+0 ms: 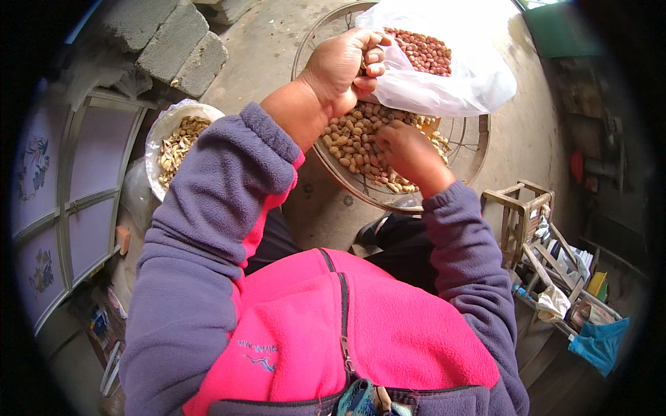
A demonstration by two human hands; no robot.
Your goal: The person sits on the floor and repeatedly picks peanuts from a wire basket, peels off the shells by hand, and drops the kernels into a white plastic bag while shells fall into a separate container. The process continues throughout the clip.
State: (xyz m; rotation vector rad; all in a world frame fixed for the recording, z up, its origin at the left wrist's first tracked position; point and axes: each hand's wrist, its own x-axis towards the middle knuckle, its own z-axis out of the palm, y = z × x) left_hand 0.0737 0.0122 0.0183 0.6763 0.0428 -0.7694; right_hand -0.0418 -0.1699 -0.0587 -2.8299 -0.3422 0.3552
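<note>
My left hand [347, 67] is raised over the left side of a round wire-mesh tray, its fingers curled inward. A small brown piece, apparently a peanut, shows in the curl of those fingers. Beside the fingertips lies a white plastic bag [442, 96], open and holding shelled red-skinned peanuts [421, 52]. Lower down, my right hand [411, 153] reaches into the unshelled peanuts [348, 138] heaped on the mesh tray [481, 151]. Its fingertips point down into the heap, and whether they pinch anything is hidden.
At left, a white plastic-lined bucket [153, 156] contains broken peanut shells [179, 145]. Concrete blocks [174, 49] stand behind it, and a panelled cabinet [88, 182] is alongside. To the right are a wooden stool [515, 200] and a blue cloth [598, 340]. My shoe [369, 231] is under the tray's near edge.
</note>
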